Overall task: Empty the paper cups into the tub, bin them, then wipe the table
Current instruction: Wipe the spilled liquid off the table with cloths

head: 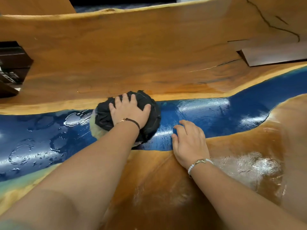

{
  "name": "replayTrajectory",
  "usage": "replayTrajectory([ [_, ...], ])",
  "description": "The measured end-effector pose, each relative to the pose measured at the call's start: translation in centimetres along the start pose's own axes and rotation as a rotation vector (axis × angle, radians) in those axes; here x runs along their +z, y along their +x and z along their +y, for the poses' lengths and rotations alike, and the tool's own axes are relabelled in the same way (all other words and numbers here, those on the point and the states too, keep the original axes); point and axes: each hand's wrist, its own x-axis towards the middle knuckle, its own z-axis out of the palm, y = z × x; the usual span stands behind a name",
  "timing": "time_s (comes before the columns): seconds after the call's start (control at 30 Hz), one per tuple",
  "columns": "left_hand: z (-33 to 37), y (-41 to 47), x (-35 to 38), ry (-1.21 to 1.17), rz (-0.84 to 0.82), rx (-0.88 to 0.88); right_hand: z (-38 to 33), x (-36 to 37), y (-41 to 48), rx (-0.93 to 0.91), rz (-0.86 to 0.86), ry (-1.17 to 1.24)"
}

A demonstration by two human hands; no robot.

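Observation:
A bunched dark cloth (149,123) with a pale patch at its left lies on the blue resin strip of the wooden table (132,63). My left hand (129,108) presses down flat on top of the cloth, fingers spread. My right hand (189,140) rests on the table just right of the cloth, fingers relaxed, holding nothing. Puddles and drops of liquid (71,119) sit on the blue strip to the left of the cloth. Wet streaks shine to the right of it. No paper cups, tub or bin are in view.
A dark piece of furniture (11,67) stands past the table's left edge. A dark brown board (274,55) lies at the far right. A wet sheen (249,165) covers the wood near my right forearm.

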Motion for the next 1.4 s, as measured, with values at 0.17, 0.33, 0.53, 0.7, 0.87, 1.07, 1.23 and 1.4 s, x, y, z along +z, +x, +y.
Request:
replayTrajectory([
  [0.17,0.6,-4.2,0.5,0.039,-0.018,0.335,0.1,0.1,-0.1,-0.004,0.005,-0.009],
  [0.33,-3.4,-3.8,0.4,0.053,-0.011,0.310,0.1,0.2,-0.1,0.029,0.000,0.036],
  [0.53,-0.4,1.2,0.0,-0.030,-0.040,-0.057,0.1,0.3,-0.1,0.046,0.004,0.091],
  [0.7,2.9,-0.8,0.5,0.000,-0.033,0.126,0.1,0.3,-0.1,0.043,0.006,0.101],
  [0.87,-0.2,-5.5,0.6,0.082,-0.049,0.464,-0.1,0.1,-0.2,0.042,0.033,0.109],
  [1.07,-5.2,-5.4,0.1,0.152,-0.076,0.510,0.1,0.1,-0.2,0.038,0.001,0.095],
  [1.23,-2.9,-2.2,0.4,0.052,-0.026,0.077,0.1,0.0,-0.1,0.049,-0.028,0.086],
  [1.4,-2.6,-7.2,0.5,0.110,-0.068,0.397,0.0,-0.3,-0.1,0.039,-0.048,0.092],
])
